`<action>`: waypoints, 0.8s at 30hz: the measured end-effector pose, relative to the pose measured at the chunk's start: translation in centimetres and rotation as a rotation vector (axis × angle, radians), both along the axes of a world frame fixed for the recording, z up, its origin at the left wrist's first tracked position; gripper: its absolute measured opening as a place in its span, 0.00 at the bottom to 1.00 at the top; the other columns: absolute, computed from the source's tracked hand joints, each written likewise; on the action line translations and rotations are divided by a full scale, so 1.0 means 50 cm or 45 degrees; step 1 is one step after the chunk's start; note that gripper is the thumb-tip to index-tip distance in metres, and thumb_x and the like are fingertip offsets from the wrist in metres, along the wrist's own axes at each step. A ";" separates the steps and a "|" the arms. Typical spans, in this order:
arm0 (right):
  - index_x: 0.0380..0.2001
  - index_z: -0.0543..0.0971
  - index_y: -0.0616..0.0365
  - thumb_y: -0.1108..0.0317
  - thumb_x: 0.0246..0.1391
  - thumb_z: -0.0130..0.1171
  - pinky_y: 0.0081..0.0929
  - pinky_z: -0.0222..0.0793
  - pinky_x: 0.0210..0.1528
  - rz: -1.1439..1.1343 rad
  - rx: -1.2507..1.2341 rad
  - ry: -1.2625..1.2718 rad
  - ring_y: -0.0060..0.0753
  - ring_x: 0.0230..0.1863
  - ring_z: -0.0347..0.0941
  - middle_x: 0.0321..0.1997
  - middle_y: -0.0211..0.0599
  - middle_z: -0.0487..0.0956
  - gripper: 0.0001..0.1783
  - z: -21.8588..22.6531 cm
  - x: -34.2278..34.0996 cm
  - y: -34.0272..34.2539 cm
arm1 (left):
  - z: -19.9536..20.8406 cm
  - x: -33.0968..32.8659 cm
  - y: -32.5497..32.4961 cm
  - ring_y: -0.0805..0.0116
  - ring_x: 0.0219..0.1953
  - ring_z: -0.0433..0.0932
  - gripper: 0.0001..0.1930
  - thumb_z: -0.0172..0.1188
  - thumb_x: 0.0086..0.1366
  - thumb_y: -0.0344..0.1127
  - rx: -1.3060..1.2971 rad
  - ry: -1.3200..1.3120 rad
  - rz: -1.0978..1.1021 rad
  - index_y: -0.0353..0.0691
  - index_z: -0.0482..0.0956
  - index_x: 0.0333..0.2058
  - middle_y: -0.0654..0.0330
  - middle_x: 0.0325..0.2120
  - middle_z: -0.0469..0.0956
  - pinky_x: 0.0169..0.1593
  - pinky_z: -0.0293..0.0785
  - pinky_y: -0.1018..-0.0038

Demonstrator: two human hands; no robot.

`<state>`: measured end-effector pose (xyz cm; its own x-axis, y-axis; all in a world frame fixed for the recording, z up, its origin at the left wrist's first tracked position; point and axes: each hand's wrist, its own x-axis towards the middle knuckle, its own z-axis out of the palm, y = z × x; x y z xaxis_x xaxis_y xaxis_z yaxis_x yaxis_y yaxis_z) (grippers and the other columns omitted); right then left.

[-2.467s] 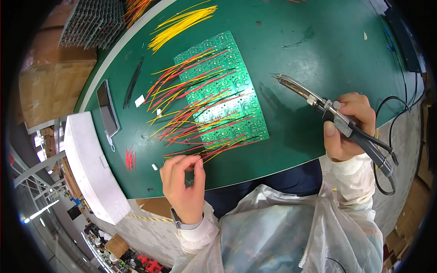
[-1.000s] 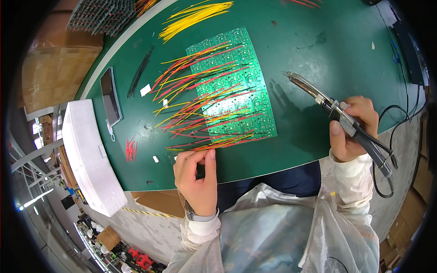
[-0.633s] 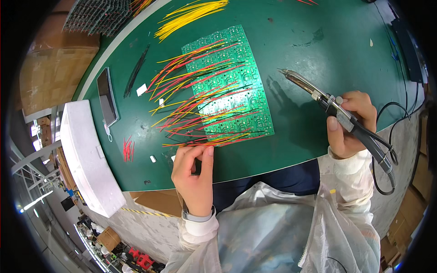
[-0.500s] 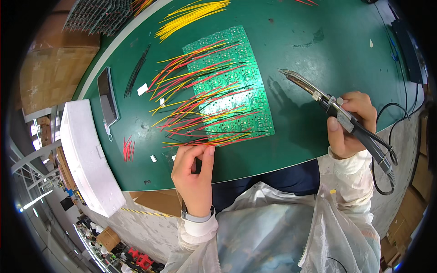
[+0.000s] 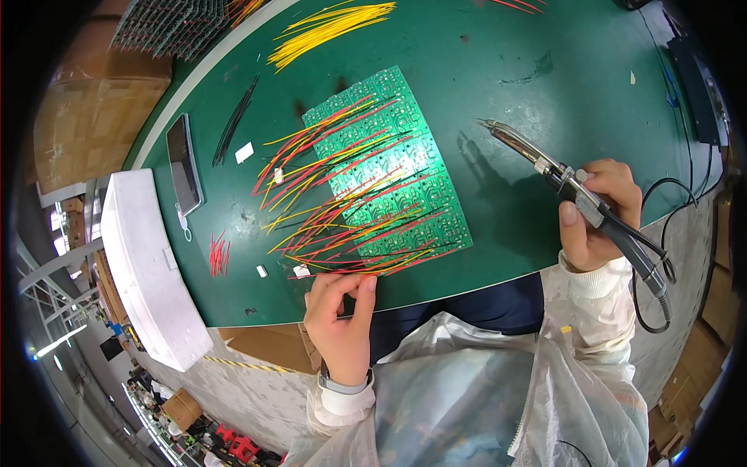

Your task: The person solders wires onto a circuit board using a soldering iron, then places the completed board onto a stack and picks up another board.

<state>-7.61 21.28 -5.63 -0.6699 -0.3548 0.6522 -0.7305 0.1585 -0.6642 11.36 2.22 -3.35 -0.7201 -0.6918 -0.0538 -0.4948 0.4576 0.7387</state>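
A green circuit board panel lies on the table, tilted a little. Red, yellow and black wires stand out from it in rows, their free ends to the left. My left hand pinches the panel's near left corner between thumb and fingers, next to the nearest wires; its fingertips partly hide that corner. In my right hand is a soldering iron with a metal tube along its barrel. Its tip points up and left, to the right of the panel and apart from it.
Loose yellow wires lie at the back, black wires and short red wires at left. A phone and a white foam block are along the left edge. The iron's cable loops at right, below a dark box.
The circuit board panel has slid toward me and turned slightly, its wires moving along with it. My left hand has come nearer and slightly right. The soldering iron has hardly moved.
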 end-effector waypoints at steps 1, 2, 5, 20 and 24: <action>0.31 0.68 0.63 0.72 0.35 0.61 0.23 0.63 0.30 0.000 0.000 0.001 0.31 0.25 0.66 0.25 0.42 0.71 0.17 0.001 0.000 0.001 | -0.001 0.000 0.000 0.76 0.20 0.58 0.04 0.62 0.49 0.27 -0.012 0.006 0.002 0.39 0.76 0.25 0.68 0.19 0.69 0.28 0.53 0.79; 0.32 0.68 0.62 0.72 0.35 0.61 0.23 0.63 0.30 -0.002 0.005 0.001 0.31 0.25 0.66 0.25 0.42 0.71 0.17 0.003 0.000 0.001 | -0.002 0.001 0.001 0.76 0.20 0.59 0.04 0.62 0.49 0.26 -0.023 0.012 0.004 0.39 0.76 0.25 0.68 0.19 0.70 0.28 0.53 0.79; 0.32 0.68 0.62 0.71 0.35 0.61 0.23 0.63 0.30 -0.001 0.004 -0.005 0.31 0.25 0.66 0.26 0.42 0.71 0.17 0.000 0.002 0.002 | -0.007 0.002 0.000 0.76 0.20 0.60 0.04 0.62 0.49 0.26 -0.040 0.032 -0.004 0.39 0.76 0.26 0.67 0.20 0.70 0.28 0.53 0.79; 0.32 0.67 0.61 0.71 0.35 0.61 0.23 0.61 0.27 0.033 -0.032 -0.017 0.30 0.24 0.64 0.26 0.42 0.70 0.18 0.005 0.002 -0.001 | 0.058 0.005 -0.025 0.74 0.20 0.61 0.05 0.63 0.47 0.27 -0.084 -0.109 0.031 0.39 0.75 0.22 0.67 0.18 0.70 0.25 0.55 0.78; 0.31 0.68 0.61 0.71 0.35 0.61 0.24 0.61 0.27 0.045 -0.037 -0.017 0.30 0.23 0.65 0.25 0.42 0.69 0.17 0.007 0.003 -0.003 | 0.122 -0.037 -0.035 0.73 0.20 0.62 0.06 0.64 0.45 0.27 -0.221 0.009 -0.094 0.40 0.75 0.21 0.66 0.18 0.70 0.25 0.57 0.77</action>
